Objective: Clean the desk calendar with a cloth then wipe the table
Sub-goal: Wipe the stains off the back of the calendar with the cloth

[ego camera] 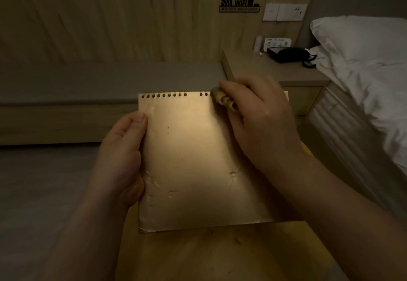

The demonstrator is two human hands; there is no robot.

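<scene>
The desk calendar (193, 159) is a spiral-bound, gold-brown board with dents and small spots, held up in front of me with its rings along the top. My left hand (123, 159) grips its left edge, thumb on the front face. My right hand (257, 122) holds a bunched cloth (222, 99) and presses it against the calendar's top right corner, over the spiral binding. Most of the cloth is hidden under my fingers. The wooden table (198, 256) lies below the calendar.
A bedside stand (271, 71) at the right back carries a black telephone (288, 54) and a small card. A bed with white pillow and sheets (363, 64) fills the right side. A long grey bench (88, 82) runs along the wood-panelled wall.
</scene>
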